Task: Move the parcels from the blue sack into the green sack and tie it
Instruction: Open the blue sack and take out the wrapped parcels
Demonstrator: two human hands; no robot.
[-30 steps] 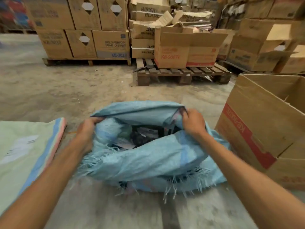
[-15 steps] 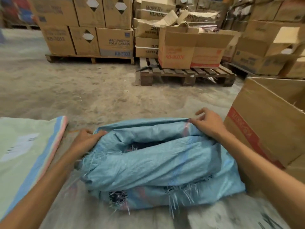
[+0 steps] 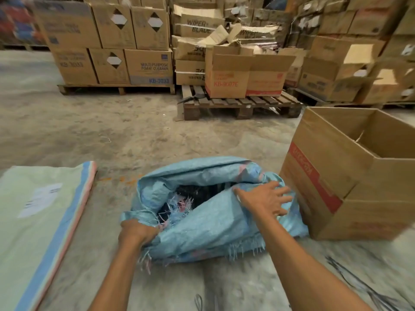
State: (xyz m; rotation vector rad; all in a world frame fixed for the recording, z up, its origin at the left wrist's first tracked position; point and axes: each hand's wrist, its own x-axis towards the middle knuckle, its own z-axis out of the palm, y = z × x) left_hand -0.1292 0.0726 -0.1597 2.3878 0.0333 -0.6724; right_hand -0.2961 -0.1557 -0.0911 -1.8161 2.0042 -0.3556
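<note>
Two sacks lie on the concrete floor [image 3: 112, 131]. One blue sack [image 3: 213, 223] sits in the middle with its frayed mouth open, and one green sack [image 3: 38, 221] lies flat to its left, apart from it. Dark parcels [image 3: 202, 191] show inside the blue sack's mouth; their number cannot be told. One open cardboard box [image 3: 336, 176] stands just right of the blue sack.

The left hand [image 3: 137, 232] grips the frayed near edge of the mouth, fingers curled round it. The right hand [image 3: 262, 200] lies spread on the sack's right fold, fingers straight, holding nothing.

Stacked boxes [image 3: 149, 67] behind read "MULTI-PURPOSE FOAM CLEANER KB-3033", "WIPER BLADE" and "KB-9007E".
</note>
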